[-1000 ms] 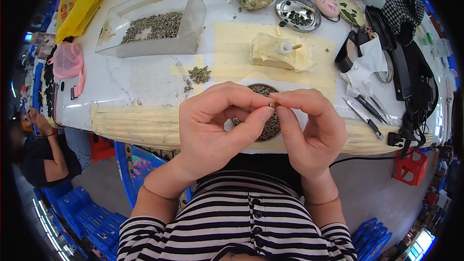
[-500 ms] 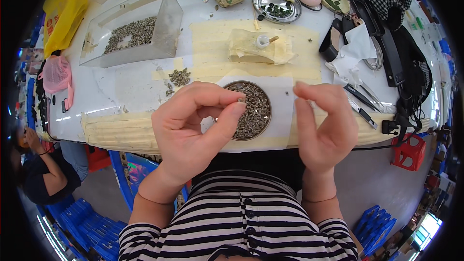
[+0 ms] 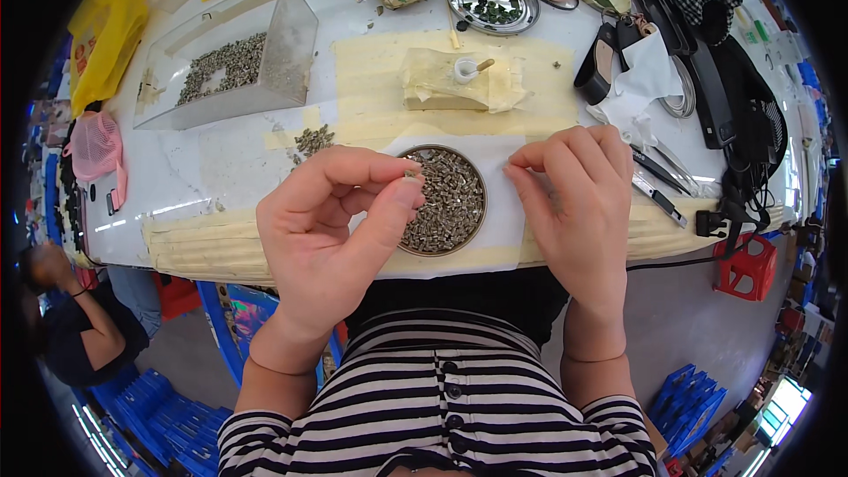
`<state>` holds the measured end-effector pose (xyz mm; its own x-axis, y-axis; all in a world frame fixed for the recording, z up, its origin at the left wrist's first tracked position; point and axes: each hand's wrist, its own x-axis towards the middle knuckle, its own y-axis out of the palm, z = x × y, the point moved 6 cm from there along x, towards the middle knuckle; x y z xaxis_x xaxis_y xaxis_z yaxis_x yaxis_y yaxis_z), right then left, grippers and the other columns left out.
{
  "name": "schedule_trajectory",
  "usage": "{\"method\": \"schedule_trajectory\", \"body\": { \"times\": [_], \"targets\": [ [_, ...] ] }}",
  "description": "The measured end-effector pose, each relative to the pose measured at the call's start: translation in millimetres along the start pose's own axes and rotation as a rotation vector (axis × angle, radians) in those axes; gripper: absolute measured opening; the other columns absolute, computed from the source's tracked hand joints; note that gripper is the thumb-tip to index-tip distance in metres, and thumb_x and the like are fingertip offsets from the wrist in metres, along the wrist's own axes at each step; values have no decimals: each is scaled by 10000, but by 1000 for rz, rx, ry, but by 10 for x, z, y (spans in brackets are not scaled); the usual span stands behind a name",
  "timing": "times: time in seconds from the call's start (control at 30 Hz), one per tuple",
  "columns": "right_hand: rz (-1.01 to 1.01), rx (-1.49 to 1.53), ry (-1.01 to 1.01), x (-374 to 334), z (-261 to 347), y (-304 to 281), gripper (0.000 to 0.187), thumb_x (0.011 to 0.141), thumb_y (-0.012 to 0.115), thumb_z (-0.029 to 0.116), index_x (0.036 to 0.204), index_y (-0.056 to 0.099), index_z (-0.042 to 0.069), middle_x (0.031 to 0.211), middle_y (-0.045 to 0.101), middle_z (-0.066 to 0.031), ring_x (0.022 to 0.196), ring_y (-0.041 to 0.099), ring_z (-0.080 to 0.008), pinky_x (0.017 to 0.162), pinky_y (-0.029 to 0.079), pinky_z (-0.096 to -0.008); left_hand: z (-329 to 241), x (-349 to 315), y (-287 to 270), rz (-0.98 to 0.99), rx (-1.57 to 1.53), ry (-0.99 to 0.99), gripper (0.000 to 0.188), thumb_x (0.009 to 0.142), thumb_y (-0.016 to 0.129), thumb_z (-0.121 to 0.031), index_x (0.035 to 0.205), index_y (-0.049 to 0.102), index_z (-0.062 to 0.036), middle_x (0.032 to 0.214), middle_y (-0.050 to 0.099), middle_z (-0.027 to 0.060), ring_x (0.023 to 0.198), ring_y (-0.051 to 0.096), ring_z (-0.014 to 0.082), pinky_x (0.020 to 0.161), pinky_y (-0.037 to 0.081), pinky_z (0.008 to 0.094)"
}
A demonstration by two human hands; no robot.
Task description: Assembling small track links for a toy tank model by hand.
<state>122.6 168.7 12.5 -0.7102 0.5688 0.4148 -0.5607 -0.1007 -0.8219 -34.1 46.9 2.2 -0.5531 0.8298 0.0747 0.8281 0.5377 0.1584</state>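
Note:
Between thumb and forefinger, my left hand [image 3: 322, 230] pinches a small metal piece [image 3: 412, 174]. The hand is held over the left edge of a round dish [image 3: 484, 212] filled with many small grey metal pieces [image 3: 446, 203]. To the right of the dish, my right hand [image 3: 574, 203] has its thumb and forefinger tips pressed together over white paper [image 3: 505, 221]. What they hold, if anything, is hidden. A loose heap of similar metal pieces [image 3: 314, 140] lies behind my left hand.
A clear box [image 3: 287, 62] with more pieces stands back left. Behind the dish is a taped block [image 3: 442, 93] with a small white cup [image 3: 465, 70] and stick. A round metal tray [image 3: 455, 13] holds dark green bits. Tweezers [image 3: 667, 159] and a craft knife [image 3: 658, 199] lie right.
My right hand has brought its thumb and forefinger together, where a tiny piece lay on the paper. My left hand keeps its pinch. The whole view has shifted slightly.

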Motion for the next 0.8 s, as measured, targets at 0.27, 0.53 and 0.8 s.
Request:
{"method": "schedule_trajectory", "body": {
  "times": [0.27, 0.53, 0.8],
  "targets": [
    [20, 41, 49, 59, -55, 22, 121, 824, 712, 85, 862, 601, 57, 812, 538, -56, 801, 492, -258, 776, 396, -367, 12, 29, 58, -10, 51, -47, 93, 925, 634, 10, 1013, 638, 39, 899, 702, 112, 794, 675, 131, 706, 554, 236],
    [-13, 749, 187, 70, 115, 52, 121, 883, 691, 83, 883, 587, 22, 823, 553, -74, 762, 502, -217, 690, 426, -312, 43, 43, 253, 75, -55, -67, 112, 942, 624, -3, 1047, 624, 37, 919, 705, 115, 794, 678, 134, 718, 561, 240],
    [-139, 700, 66, 124, 288, 85, 132, 866, 719, 41, 889, 592, 10, 823, 556, -78, 722, 537, -200, 626, 473, -284, 134, 33, 291, 46, -367, -44, 146, 948, 626, 11, 1089, 623, 46, 947, 696, 78, 852, 670, 89, 770, 558, 220]
  ]
}}
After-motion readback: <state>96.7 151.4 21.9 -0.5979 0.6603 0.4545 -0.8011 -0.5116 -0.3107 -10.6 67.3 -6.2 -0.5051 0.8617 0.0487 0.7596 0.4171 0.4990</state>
